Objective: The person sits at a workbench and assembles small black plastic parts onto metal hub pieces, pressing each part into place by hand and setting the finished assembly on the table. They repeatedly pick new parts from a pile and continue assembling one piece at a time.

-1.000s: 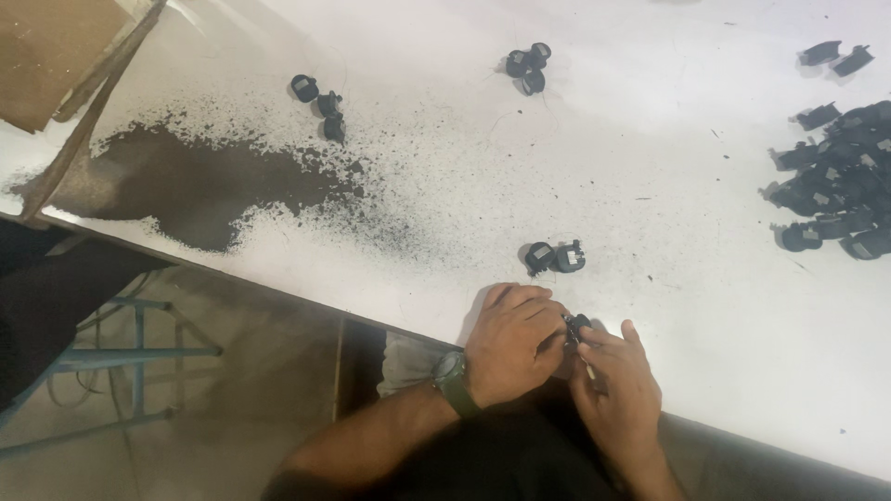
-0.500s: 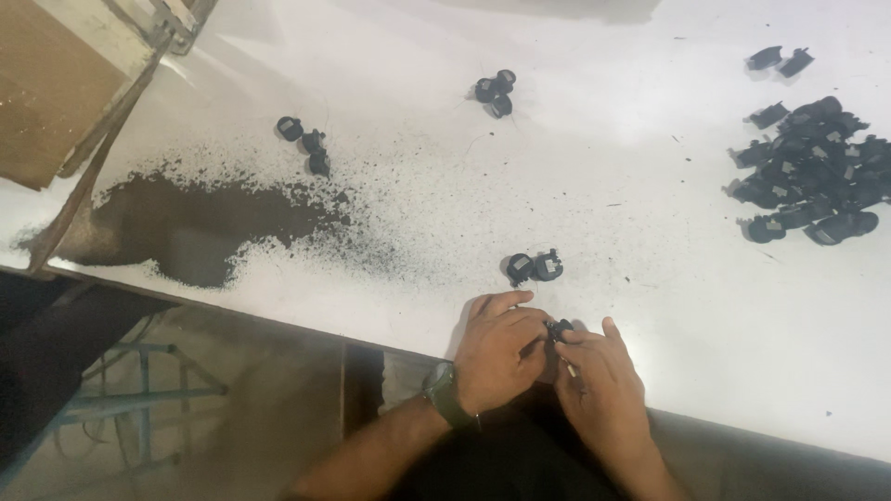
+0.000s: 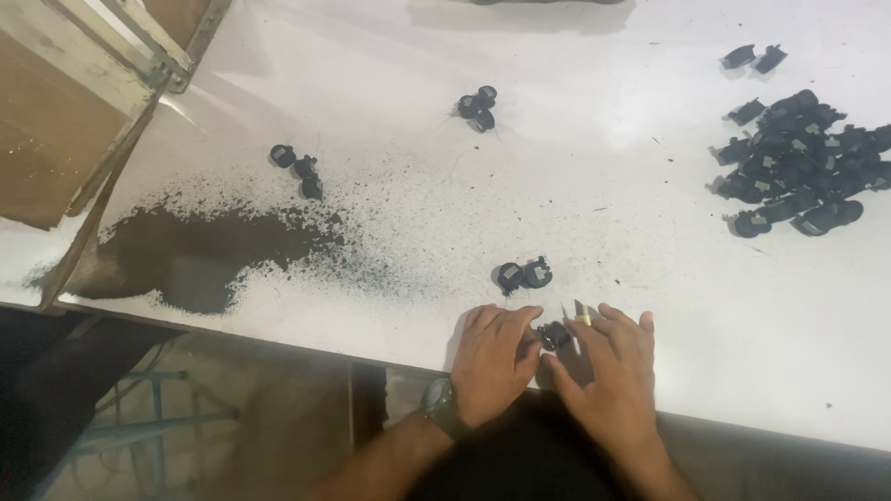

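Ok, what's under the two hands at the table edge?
Between the left hand and right hand a small black part shows, with a thin blade by the right fingers. Whatever lies beneath the palms is covered.

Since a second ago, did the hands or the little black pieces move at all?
Barely. The left hand and right hand stayed at the table edge, pinching the same small black part between them; the right hand's small blade now shows. Nothing was picked up or put down. The two parts beside the hands, the big pile of parts and the dark powder stayed put.
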Available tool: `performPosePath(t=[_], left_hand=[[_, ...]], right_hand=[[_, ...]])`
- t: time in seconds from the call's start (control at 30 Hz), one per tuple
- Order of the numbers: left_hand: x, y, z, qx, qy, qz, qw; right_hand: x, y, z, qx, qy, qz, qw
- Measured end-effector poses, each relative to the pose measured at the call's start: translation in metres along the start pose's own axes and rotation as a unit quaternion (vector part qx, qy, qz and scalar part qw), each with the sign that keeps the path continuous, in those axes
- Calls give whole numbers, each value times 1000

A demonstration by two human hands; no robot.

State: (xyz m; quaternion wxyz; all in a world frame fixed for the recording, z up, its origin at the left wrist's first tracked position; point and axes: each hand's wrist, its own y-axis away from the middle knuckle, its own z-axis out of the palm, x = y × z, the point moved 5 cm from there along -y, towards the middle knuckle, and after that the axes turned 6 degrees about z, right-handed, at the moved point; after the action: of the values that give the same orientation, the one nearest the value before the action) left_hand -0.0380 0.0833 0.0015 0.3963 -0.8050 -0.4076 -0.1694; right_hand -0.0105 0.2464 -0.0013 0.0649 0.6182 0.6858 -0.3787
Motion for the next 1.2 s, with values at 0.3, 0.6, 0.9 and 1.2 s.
performPosePath(t=[0.3, 0.6, 0.9, 1.2], left_hand=[[3, 1, 2, 11, -124, 84, 989], [12, -6, 6, -41, -48, 97, 993], [1, -19, -5, -52, 32, -40, 997], [3, -6, -12, -3, 6, -1, 1000]], right_hand=[[9, 1, 6, -10, 32, 16, 999], [9, 2, 6, -70, 30, -27, 997], [13, 2, 5, -63, 12, -27, 998], [10, 0, 5, -52, 8, -17, 998]])
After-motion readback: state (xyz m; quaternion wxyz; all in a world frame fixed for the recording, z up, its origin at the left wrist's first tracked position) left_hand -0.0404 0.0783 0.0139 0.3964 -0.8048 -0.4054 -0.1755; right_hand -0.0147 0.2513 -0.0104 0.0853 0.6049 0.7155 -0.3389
